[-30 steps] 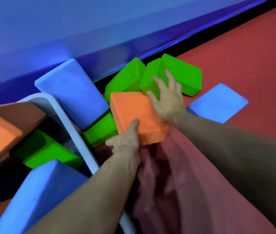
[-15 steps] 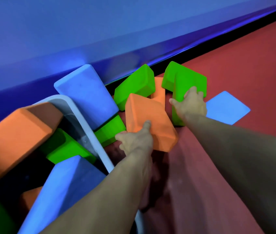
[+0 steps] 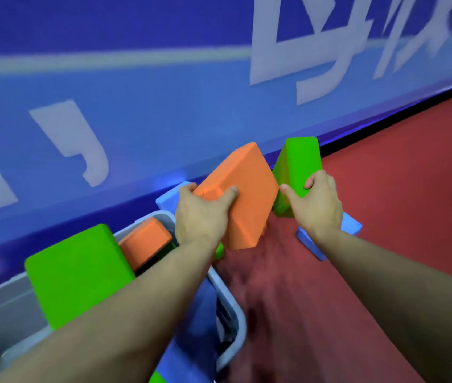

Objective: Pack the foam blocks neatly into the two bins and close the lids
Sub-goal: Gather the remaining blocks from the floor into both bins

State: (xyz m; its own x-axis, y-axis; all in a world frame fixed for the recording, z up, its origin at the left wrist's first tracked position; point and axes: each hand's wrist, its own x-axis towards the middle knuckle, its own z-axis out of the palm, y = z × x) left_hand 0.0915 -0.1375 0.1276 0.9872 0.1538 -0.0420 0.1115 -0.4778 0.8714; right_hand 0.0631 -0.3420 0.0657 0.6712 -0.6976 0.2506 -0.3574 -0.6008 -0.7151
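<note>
Hands are both full near the centre of the frame: the left hand (image 3: 201, 217) grips an orange foam block (image 3: 243, 200), the right hand (image 3: 317, 203) grips a green foam block (image 3: 298, 164), the two blocks almost touching. At lower left the white bin (image 3: 234, 324) is crowded to its rim with a green block (image 3: 77, 275) and an orange block (image 3: 144, 241). Red floor (image 3: 399, 194) at right lies open beyond a blue block (image 3: 353, 228).

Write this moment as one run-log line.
left hand: holds orange block | right hand: holds green block | bin: open, partly filled | blue block: on floor
</note>
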